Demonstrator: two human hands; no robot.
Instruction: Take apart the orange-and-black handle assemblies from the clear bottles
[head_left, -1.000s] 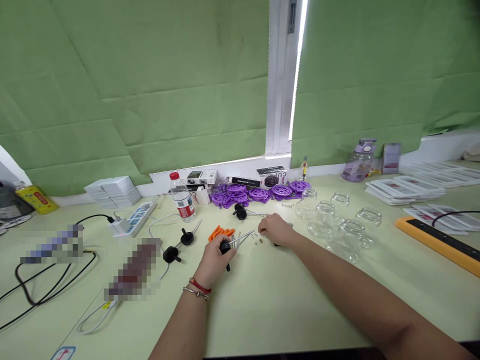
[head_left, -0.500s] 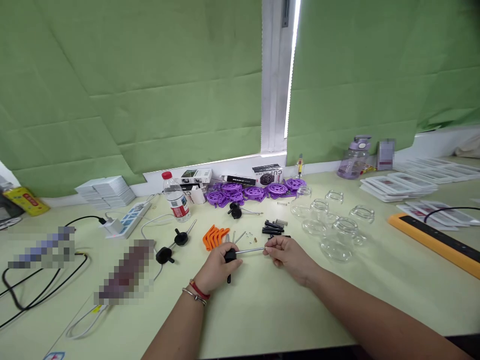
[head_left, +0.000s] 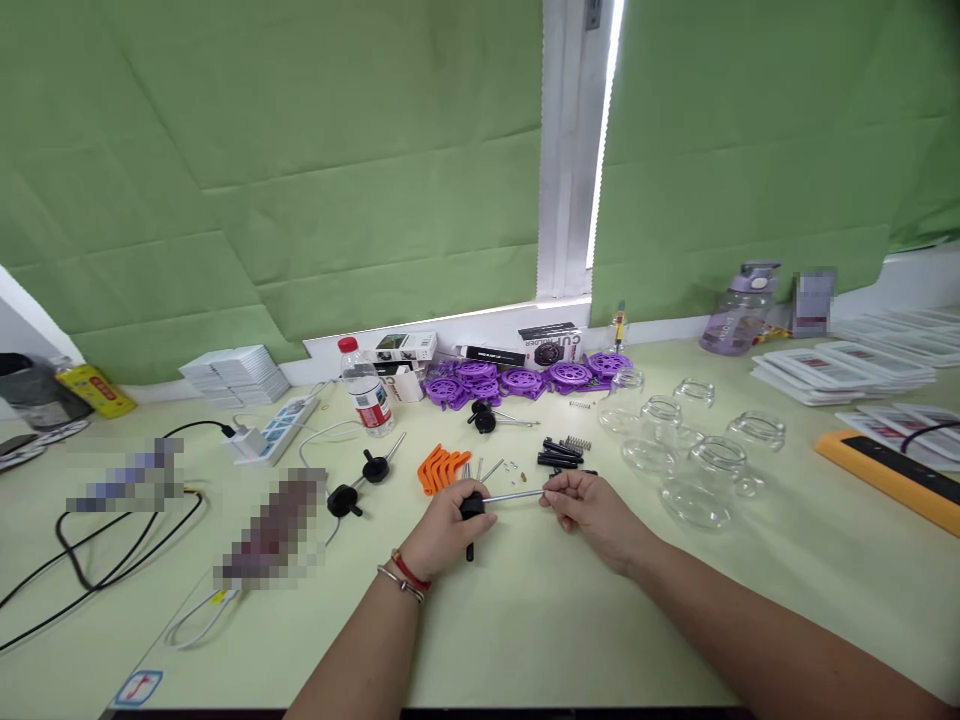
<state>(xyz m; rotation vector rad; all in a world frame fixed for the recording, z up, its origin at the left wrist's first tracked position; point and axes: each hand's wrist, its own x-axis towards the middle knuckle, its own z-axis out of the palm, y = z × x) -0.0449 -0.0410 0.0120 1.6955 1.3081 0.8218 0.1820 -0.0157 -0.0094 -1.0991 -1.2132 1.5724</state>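
Observation:
My left hand point(head_left: 444, 530) is closed around a black plastic piece with a short arm point(head_left: 472, 507), from which a thin metal rod point(head_left: 514, 496) runs to the right. At the rod's far end, my right hand point(head_left: 596, 512) pinches the tip between thumb and fingers; whether a smaller part is there too is hidden. Just beyond my left hand lie several orange angled pieces point(head_left: 444, 469). Small metal bits point(head_left: 511, 467) and loose pins point(head_left: 491, 470) are scattered between the hands. Black tubes point(head_left: 559, 456) and a spring point(head_left: 578, 443) rest beyond my right hand.
Similar black pieces with rods point(head_left: 343, 500) lie to the left. Purple round parts point(head_left: 523, 382) line the back, near a water bottle point(head_left: 367, 395). Several clear glass vessels point(head_left: 696, 500) stand on the right, before an orange-and-black strip point(head_left: 892, 478). Cables and a power strip point(head_left: 281, 430) are left.
The whole view has shifted, so things appear slightly further right. Both hands keep the same hold on the black piece and its rod.

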